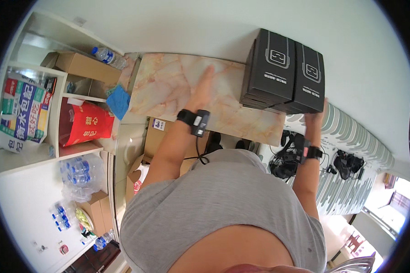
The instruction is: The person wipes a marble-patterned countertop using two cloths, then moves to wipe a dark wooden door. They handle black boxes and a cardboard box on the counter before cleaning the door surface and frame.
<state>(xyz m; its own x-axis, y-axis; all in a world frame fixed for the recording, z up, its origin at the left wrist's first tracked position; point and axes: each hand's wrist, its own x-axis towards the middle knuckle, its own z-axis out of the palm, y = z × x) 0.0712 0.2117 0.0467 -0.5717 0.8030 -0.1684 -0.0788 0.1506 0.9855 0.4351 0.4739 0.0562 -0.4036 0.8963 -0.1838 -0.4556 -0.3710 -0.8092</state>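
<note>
Two stacks of black cardboard boxes stand side by side at the right end of a marble-patterned tabletop, close to the wall. My right hand is at the lower right corner of the boxes; its fingers are mostly hidden behind them, so its hold is unclear. My left hand is over the middle of the tabletop, blurred, with its fingers extended and nothing in it. Each wrist wears a black strap with a small device, and a cable hangs from the left one.
At the left, white shelves hold a red bag, a printed bag and an opened carton. A blue cloth hangs nearby. Cartons stand below the tabletop. Black cabled gear lies on a patterned surface at right.
</note>
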